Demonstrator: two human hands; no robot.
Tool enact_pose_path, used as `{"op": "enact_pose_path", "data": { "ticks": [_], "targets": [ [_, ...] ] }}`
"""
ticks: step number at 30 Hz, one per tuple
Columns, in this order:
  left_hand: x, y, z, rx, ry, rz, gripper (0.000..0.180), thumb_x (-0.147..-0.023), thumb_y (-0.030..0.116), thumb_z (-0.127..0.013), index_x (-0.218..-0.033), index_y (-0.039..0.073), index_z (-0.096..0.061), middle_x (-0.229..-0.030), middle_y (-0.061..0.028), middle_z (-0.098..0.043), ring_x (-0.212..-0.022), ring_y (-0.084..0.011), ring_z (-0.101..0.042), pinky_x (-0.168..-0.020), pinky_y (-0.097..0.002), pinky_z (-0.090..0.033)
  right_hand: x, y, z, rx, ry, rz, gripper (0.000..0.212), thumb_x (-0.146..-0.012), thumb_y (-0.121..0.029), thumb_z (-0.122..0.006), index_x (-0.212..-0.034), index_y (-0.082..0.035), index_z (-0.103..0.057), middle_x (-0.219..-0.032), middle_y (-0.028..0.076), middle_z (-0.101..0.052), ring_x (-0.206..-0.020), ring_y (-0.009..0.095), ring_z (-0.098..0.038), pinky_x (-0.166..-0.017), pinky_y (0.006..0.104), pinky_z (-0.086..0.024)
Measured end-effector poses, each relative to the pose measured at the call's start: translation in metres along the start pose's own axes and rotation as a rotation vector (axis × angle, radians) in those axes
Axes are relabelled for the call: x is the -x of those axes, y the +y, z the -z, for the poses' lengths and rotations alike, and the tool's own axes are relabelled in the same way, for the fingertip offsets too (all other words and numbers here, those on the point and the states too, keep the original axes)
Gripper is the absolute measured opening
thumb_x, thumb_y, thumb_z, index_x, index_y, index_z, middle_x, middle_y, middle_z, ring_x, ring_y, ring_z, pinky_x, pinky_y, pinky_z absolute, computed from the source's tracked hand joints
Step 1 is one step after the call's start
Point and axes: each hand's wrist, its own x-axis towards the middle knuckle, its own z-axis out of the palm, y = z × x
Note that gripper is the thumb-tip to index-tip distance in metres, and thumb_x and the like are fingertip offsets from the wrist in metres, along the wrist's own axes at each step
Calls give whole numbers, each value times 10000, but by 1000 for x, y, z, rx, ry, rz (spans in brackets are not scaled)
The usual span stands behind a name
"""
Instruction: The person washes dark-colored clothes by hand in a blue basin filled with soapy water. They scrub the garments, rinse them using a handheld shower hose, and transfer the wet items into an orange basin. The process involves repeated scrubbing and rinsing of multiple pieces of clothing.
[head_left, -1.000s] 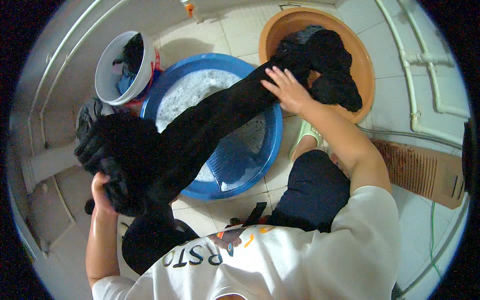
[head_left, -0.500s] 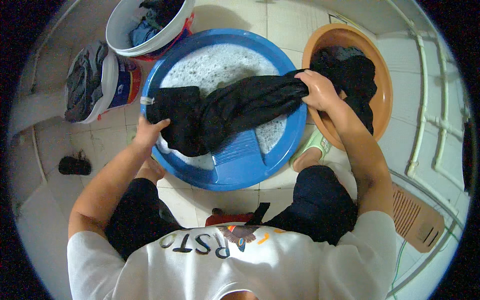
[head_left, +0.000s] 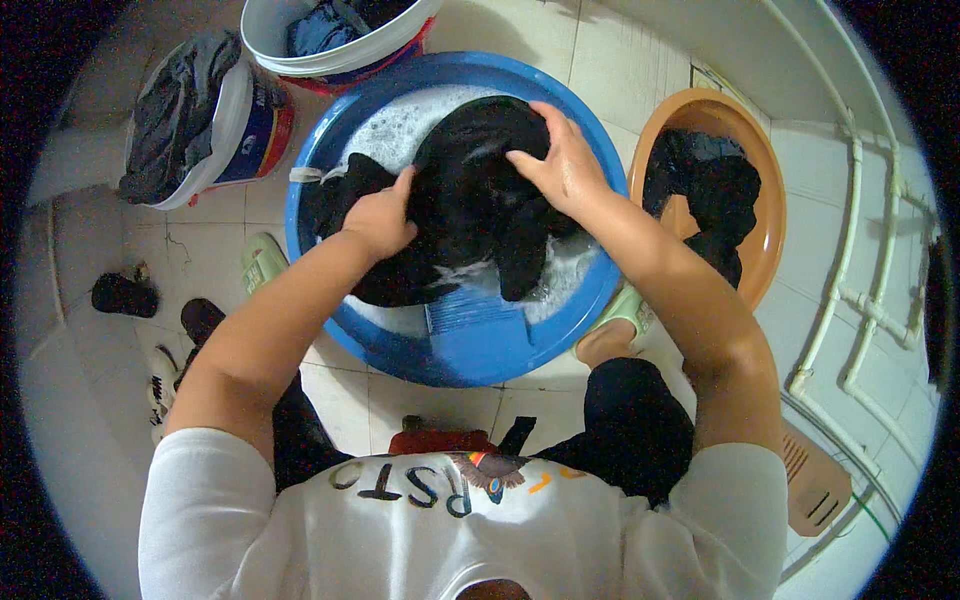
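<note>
A bunched wet black garment (head_left: 478, 190) lies over the suds (head_left: 395, 125) in a round blue basin (head_left: 470, 372) with a ribbed washboard (head_left: 478, 318) on its near side. My left hand (head_left: 383, 218) is closed on the cloth at the garment's left part, its thumb upward. On the upper right of the bundle, my right hand (head_left: 562, 165) grips the cloth with thumb and forefinger wide apart; its other fingers are partly hidden. One end of the fabric hangs down toward the washboard.
Right of the basin stands an orange tub (head_left: 765, 225) holding dark clothes (head_left: 715, 185). Two white buckets with dark clothes, one upright (head_left: 340, 62) and one tilted (head_left: 222, 140), are at the upper left. Pale pipes (head_left: 850, 230) run along the right wall. A brown slotted board (head_left: 815, 480) leans there.
The garment, stretched across the basin before, is now gathered into a bundle. My right hand has moved left, and my left hand has moved right and up onto the cloth.
</note>
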Motion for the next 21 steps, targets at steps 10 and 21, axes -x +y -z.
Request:
{"op": "enact_pose_path", "data": {
  "ticks": [10,21],
  "targets": [
    [-2,33,-21,-191,452,-280,662,-786,388,-528,-1341,177,-236,-1394,-198,-111,-1263,-425,-122,-1014,-505,-164,45,28,-99,583,-439,-158,502,-721,-407,-547,-1167,-179,-516,-1424,166,18,-1245,453,-158,-932,635,-206],
    [-107,-46,-83,45,-101,-148,563,-800,525,-412,-1230,161,-437,-1208,-194,-459,-1094,-351,-448,-928,-416,-358,-2,75,-104,414,-597,-249,885,-647,-471,-661,-1349,-159,-221,-1249,217,-410,-1164,397,-370,-967,455,-312]
  ]
}}
